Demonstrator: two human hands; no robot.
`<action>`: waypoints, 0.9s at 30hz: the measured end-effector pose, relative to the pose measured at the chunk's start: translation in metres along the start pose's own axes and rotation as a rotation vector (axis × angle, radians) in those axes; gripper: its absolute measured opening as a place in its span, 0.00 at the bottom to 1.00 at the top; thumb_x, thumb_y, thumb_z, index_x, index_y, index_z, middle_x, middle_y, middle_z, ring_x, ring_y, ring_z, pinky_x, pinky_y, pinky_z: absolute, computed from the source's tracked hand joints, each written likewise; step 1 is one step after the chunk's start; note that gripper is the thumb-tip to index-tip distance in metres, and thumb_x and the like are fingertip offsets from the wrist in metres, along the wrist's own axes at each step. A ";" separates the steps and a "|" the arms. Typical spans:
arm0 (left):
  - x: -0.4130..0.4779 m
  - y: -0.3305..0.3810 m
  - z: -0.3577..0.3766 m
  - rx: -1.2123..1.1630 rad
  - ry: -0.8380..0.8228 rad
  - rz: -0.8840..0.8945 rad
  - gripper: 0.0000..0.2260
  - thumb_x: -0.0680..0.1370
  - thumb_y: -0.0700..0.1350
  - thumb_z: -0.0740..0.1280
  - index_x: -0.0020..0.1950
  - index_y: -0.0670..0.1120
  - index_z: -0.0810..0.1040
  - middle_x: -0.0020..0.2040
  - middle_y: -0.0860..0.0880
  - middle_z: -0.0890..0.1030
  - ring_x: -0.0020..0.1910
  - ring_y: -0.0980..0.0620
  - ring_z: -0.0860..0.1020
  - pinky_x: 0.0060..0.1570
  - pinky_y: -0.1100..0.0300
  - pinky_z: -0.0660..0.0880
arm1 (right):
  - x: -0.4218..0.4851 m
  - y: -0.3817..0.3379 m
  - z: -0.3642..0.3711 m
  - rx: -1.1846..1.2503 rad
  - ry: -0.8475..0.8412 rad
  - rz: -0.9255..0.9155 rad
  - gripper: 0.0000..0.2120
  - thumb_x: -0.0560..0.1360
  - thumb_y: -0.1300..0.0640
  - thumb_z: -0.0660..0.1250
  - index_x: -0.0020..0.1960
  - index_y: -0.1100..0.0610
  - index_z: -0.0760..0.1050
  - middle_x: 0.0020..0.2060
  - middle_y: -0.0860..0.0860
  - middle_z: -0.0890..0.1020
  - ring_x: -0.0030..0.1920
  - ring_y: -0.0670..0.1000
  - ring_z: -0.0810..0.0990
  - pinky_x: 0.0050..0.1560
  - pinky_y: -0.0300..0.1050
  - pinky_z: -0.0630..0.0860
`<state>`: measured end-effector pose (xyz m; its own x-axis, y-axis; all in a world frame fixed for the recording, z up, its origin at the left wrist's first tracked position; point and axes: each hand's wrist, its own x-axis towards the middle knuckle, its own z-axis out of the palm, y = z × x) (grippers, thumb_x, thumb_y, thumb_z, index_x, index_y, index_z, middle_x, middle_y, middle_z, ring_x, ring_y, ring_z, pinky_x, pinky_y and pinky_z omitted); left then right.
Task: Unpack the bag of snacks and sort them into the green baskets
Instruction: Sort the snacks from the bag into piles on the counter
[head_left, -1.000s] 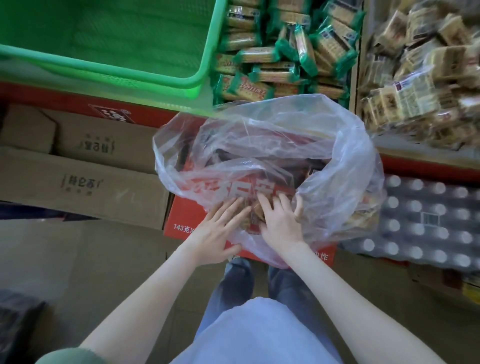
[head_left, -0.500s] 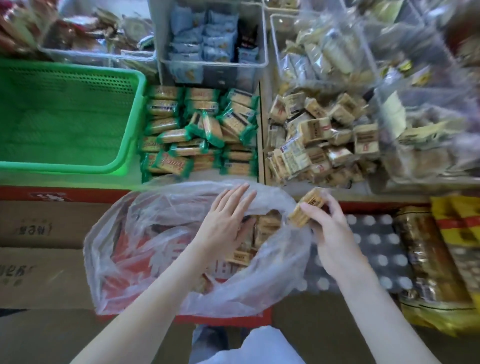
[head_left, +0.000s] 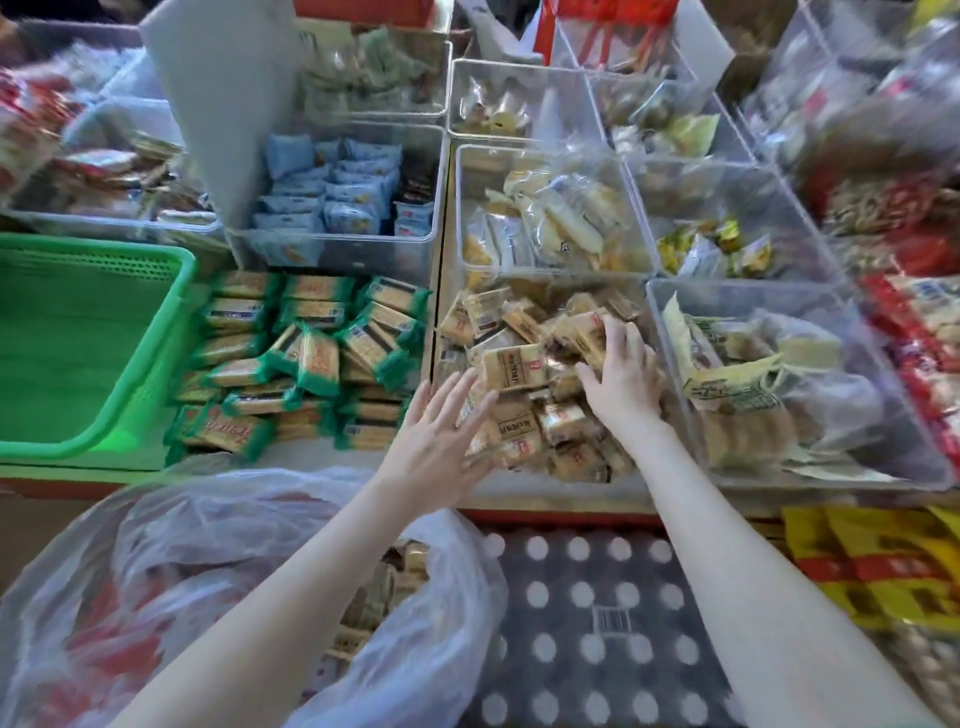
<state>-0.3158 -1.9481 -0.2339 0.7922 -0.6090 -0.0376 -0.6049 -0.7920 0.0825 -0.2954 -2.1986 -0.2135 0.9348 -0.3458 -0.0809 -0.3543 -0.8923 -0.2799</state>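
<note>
At the far left a green perforated plastic basket (head_left: 78, 353) sits on the shelf, only its bare floor showing. Below it, nearer the person, lies a crumpled clear plastic bag (head_left: 156, 545) with its mouth open; a few tan packets (head_left: 408, 564) remain inside by its right edge, and the left forearm crosses above it. Just right of the basket is a heap of flat biscuit packets in green-edged wrappers (head_left: 311, 364), and behind them stands a clear plastic bin of pale blue packets (head_left: 337, 197).

The left hand (head_left: 436, 431) hovers at the left edge of a pile of tan-wrapped square snack packets (head_left: 514, 366), its fingers straight and spread apart, the fingertips at or just short of the nearest packets and gripping nothing. The pile lies on the shelf, well apart from the green basket. The right hand (head_left: 623, 379) rests on the top right of that pile, its fingers bent over one tan packet (head_left: 579, 338) and the thumb stretched out beneath it.

To the right a clear rectangular bin (head_left: 670, 312) holds pale wrapped pastries. Below the shelf edge sits a shrink-wrapped pack of white-capped bottles (head_left: 597, 623), with yellow and red packages (head_left: 883, 571) beside it.
</note>
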 end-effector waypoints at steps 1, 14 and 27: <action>-0.003 -0.004 0.003 -0.031 0.025 -0.003 0.33 0.78 0.65 0.42 0.79 0.50 0.54 0.79 0.42 0.51 0.78 0.45 0.48 0.75 0.43 0.45 | 0.000 0.001 0.001 -0.013 -0.015 -0.001 0.34 0.79 0.41 0.57 0.78 0.49 0.44 0.78 0.56 0.46 0.76 0.59 0.48 0.73 0.62 0.49; -0.191 -0.093 0.083 -0.143 0.078 -0.104 0.30 0.77 0.54 0.59 0.75 0.41 0.61 0.75 0.39 0.63 0.75 0.42 0.59 0.72 0.43 0.53 | -0.196 -0.148 0.128 0.155 -0.007 -0.976 0.21 0.72 0.60 0.67 0.64 0.61 0.75 0.58 0.56 0.79 0.57 0.55 0.77 0.60 0.47 0.72; -0.293 -0.164 0.113 -0.040 -0.011 0.072 0.36 0.75 0.57 0.66 0.78 0.46 0.57 0.77 0.39 0.56 0.76 0.40 0.55 0.72 0.38 0.51 | -0.272 -0.195 0.197 -0.243 -0.225 -0.802 0.30 0.52 0.66 0.79 0.55 0.62 0.80 0.40 0.55 0.81 0.39 0.55 0.81 0.36 0.46 0.78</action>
<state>-0.4575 -1.6445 -0.3488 0.7455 -0.6653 -0.0414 -0.6567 -0.7436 0.1255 -0.4756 -1.8739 -0.3252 0.8781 0.4572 -0.1412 0.4426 -0.8882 -0.1235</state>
